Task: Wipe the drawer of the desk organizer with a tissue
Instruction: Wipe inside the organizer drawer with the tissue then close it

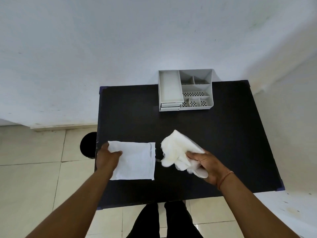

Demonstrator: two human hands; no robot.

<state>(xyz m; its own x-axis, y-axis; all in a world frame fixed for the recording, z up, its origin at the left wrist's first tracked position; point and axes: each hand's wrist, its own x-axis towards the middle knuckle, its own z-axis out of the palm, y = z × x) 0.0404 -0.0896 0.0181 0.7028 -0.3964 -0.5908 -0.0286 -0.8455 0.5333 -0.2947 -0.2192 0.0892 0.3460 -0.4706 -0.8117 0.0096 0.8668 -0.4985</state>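
A white desk organizer (186, 90) stands at the far edge of the black tabletop (223, 143), a little right of centre and close to the pale wall (103, 40). Its left part is one long, open tray with plain smooth sides; below that tray, on the near face, two shallow drawers (170, 107) sit stacked and look pushed in, with thin dark gaps showing around their fronts. The right part is split into several compartments of different sizes, and the nearer ones have floors pierced with rows of small dark holes.

Well apart from it, at the near side of the tabletop, lie the tissues. The left hand (107, 158) presses its thumb and fingers onto the left corner of a flat, square white tissue sheet (135, 160) that lies on the tabletop; its grip is narrow, pinching that corner. The right hand (208, 166) holds a crumpled tissue (178, 152), a soft, bunched white wad with folds and ragged edges, raised just right of the flat sheet; the fingers are closed around its near end. A thin orange thread circles the right wrist.

A round black bin (88, 145) stands on the tiled floor (34, 169) just left of the tabletop. The person's dark trousers show below the near edge.
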